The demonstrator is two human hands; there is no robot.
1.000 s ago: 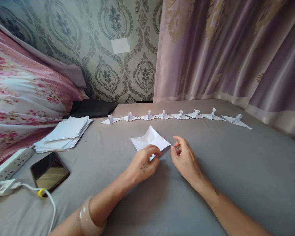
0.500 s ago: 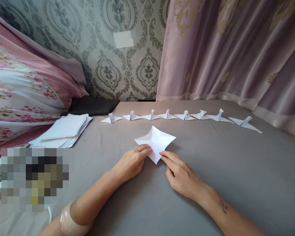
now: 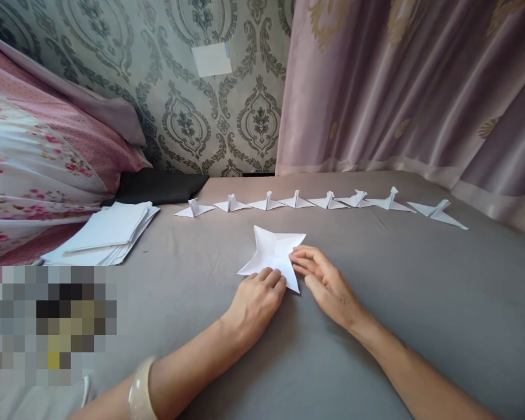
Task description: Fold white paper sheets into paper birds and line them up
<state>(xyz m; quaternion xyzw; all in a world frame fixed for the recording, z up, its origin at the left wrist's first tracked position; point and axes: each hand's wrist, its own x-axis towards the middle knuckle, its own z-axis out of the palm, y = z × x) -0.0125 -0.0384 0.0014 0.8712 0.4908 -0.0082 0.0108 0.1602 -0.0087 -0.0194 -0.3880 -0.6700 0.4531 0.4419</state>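
Note:
A creased white sheet of paper (image 3: 273, 248) with four raised points, like a shallow star, lies on the grey cloth in front of me. My left hand (image 3: 262, 294) grips its near edge, fingers curled over the paper and the thumb hidden beneath. On the right side, my right hand (image 3: 321, 277) has its fingers stretched out, the tips at the paper's edge and the thumb apart. Beyond the sheet stand several folded white paper birds (image 3: 266, 202) in a row, the rightmost bird (image 3: 438, 213) with longer wings.
A stack of white paper (image 3: 107, 227) lies at the left, near a black flat item (image 3: 160, 185). Floral fabric (image 3: 35, 151) hangs at the left, a pink curtain (image 3: 354, 99) at the right. The lower left is blurred out by pixelation.
The sheet has turned, its points now facing other ways. My left hand has shifted right along the near edge; my right hand has moved up and its fingers have loosened.

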